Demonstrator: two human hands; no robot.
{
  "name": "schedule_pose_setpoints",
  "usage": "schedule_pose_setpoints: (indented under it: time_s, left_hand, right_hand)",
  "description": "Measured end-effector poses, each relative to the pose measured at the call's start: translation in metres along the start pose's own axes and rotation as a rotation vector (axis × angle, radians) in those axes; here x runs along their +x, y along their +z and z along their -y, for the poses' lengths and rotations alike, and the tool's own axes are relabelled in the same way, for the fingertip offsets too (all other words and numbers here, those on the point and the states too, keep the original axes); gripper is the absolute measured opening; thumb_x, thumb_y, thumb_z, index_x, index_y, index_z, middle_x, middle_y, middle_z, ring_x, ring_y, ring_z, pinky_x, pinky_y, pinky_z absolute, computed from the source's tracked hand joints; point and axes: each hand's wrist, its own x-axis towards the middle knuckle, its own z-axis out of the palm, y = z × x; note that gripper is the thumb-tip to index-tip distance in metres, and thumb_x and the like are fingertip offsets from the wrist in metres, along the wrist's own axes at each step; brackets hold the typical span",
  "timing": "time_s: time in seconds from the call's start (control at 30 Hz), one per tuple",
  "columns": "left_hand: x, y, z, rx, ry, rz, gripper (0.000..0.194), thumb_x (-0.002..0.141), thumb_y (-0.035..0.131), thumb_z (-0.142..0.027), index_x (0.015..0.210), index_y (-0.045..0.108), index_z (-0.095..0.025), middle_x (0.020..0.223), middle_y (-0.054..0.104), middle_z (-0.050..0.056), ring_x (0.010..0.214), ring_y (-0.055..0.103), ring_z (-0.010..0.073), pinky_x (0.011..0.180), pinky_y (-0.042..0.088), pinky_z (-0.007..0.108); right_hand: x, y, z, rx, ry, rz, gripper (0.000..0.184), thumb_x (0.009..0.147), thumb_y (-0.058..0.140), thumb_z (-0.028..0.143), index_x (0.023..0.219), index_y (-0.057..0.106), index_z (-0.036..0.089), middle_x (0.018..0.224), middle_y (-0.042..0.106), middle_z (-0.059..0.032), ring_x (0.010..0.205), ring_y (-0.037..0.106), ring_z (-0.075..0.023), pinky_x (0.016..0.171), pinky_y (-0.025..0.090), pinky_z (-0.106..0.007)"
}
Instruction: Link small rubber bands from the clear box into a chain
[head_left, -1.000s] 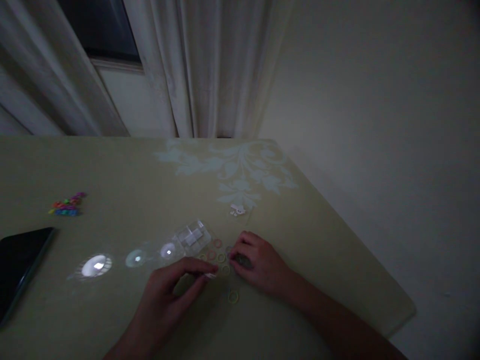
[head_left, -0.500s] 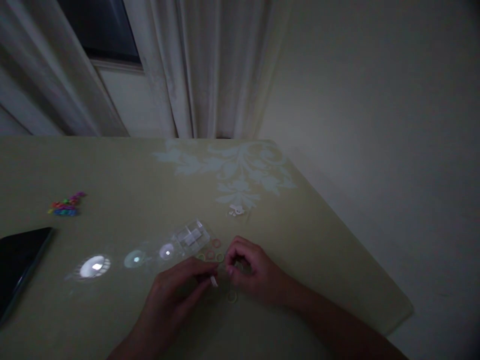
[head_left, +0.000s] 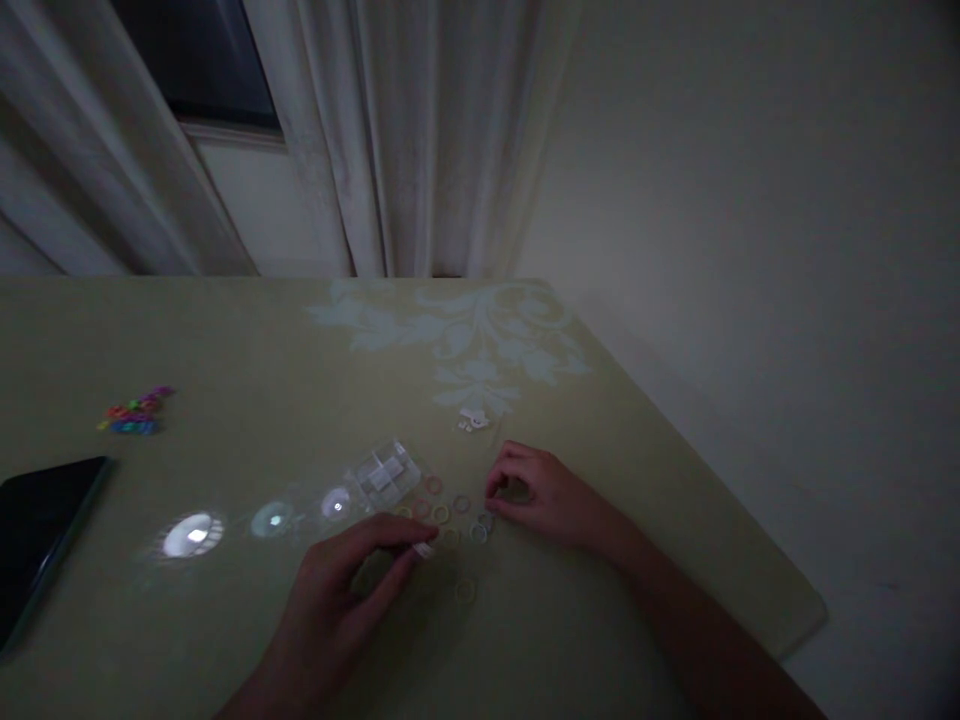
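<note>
My left hand [head_left: 345, 590] rests on the table with thumb and fingertips pinched on a small white clip [head_left: 424, 549]. Just beyond it several small coloured rubber rings [head_left: 441, 513] lie scattered on the tablecloth, and one yellow ring [head_left: 465, 590] sits nearer me. My right hand [head_left: 544, 495] is curled at the right end of the rings, fingers bent inward; what they hold, if anything, is too dark to tell. A small clear plastic packet [head_left: 386, 472] lies behind the rings.
A heap of coloured bands [head_left: 135, 411] lies far left, with a dark phone or tablet [head_left: 37, 530] at the left edge. A small white piece [head_left: 472, 421] sits on the tablecloth's floral print. Curtains hang behind; the table's right edge [head_left: 750, 540] is close.
My right hand has moved right and a little away from me, uncovering more rings. My left hand has stayed almost still with the white clip.
</note>
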Motion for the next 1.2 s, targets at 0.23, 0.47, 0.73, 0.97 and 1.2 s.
schedule_pose_setpoints:
  time_s: [0.23, 0.47, 0.73, 0.97, 1.2]
  left_hand:
    - [0.003, -0.003, 0.002, -0.007, 0.033, -0.008, 0.014, 0.092, 0.072, -0.021, 0.098, 0.079, -0.031, 0.091, 0.083, -0.003, 0.083, 0.08, 0.0155, 0.075, 0.061, 0.019]
    - [0.004, -0.006, 0.006, -0.001, 0.052, -0.025, 0.017, 0.091, 0.073, -0.019, 0.098, 0.08, -0.034, 0.091, 0.084, -0.005, 0.085, 0.08, 0.0138, 0.077, 0.061, 0.016]
    - [0.003, -0.005, 0.004, -0.031, 0.083, -0.003, 0.019, 0.093, 0.072, -0.017, 0.1, 0.079, -0.033, 0.092, 0.083, -0.006, 0.084, 0.08, 0.0122, 0.077, 0.06, 0.015]
    - [-0.005, 0.002, 0.007, -0.071, 0.115, 0.095, 0.024, 0.095, 0.07, -0.013, 0.108, 0.074, -0.033, 0.097, 0.08, -0.004, 0.088, 0.077, 0.0126, 0.081, 0.059, 0.017]
    - [-0.007, 0.002, -0.007, -0.078, 0.256, 0.11, 0.031, 0.096, 0.062, -0.006, 0.114, 0.074, -0.028, 0.096, 0.074, 0.0, 0.085, 0.074, 0.0107, 0.074, 0.059, 0.014]
  right_hand:
    - [-0.002, -0.002, -0.002, -0.053, 0.011, 0.024, 0.008, 0.087, 0.08, 0.015, 0.09, 0.073, 0.018, 0.094, 0.064, -0.002, 0.086, 0.062, -0.0165, 0.078, 0.046, -0.027]
    - [-0.003, 0.001, -0.007, -0.131, 0.081, 0.078, 0.008, 0.085, 0.074, 0.011, 0.088, 0.07, 0.017, 0.092, 0.063, -0.0021, 0.079, 0.059, -0.0149, 0.072, 0.042, -0.026]
    - [-0.004, 0.009, 0.008, 0.017, 0.049, -0.041, 0.008, 0.084, 0.066, 0.011, 0.085, 0.061, 0.018, 0.088, 0.058, -0.0004, 0.078, 0.053, -0.0145, 0.07, 0.039, -0.026]
    - [-0.014, 0.04, 0.042, 0.479, -0.021, -0.075, 0.006, 0.087, 0.067, 0.016, 0.086, 0.061, 0.019, 0.085, 0.053, 0.003, 0.074, 0.048, -0.0108, 0.068, 0.038, -0.023]
    - [-0.016, 0.047, 0.046, 0.725, -0.003, 0.025, 0.009, 0.088, 0.074, 0.025, 0.089, 0.07, 0.018, 0.085, 0.055, 0.0019, 0.07, 0.047, -0.01, 0.061, 0.037, -0.022]
